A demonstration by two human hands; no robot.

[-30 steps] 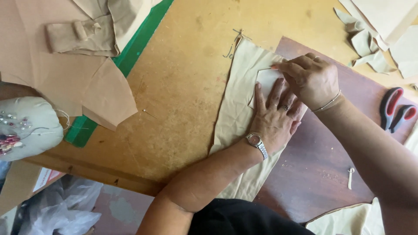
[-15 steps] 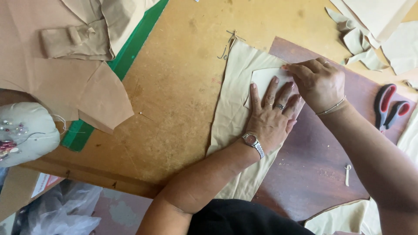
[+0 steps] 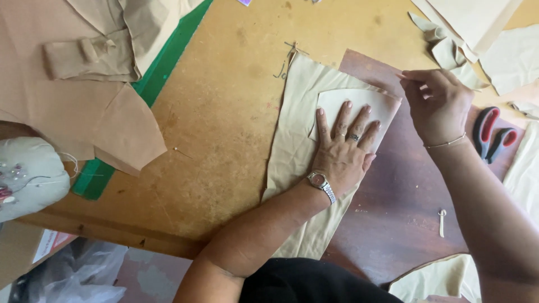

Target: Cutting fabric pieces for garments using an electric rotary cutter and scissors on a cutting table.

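1. Left hand (image 3: 342,151): fingers spread, pressed flat on a white paper pattern (image 3: 382,109).
2. Paper pattern: lies on a beige cloth (image 3: 292,140) across the wooden table (image 3: 224,112) and a dark board (image 3: 404,196).
3. Right hand (image 3: 441,104): raised just beside the pattern's corner, fingertips pinched together; what they pinch cannot be told.
4. Red scissors (image 3: 491,132): near the right wrist.

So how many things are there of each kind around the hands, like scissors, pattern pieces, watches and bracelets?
Red-handled scissors: 1
Pale paper pattern piece under the left hand: 1
Silver wristwatch: 1
Thin bracelet on the right hand: 1
White padded pincushion: 1
Total: 5
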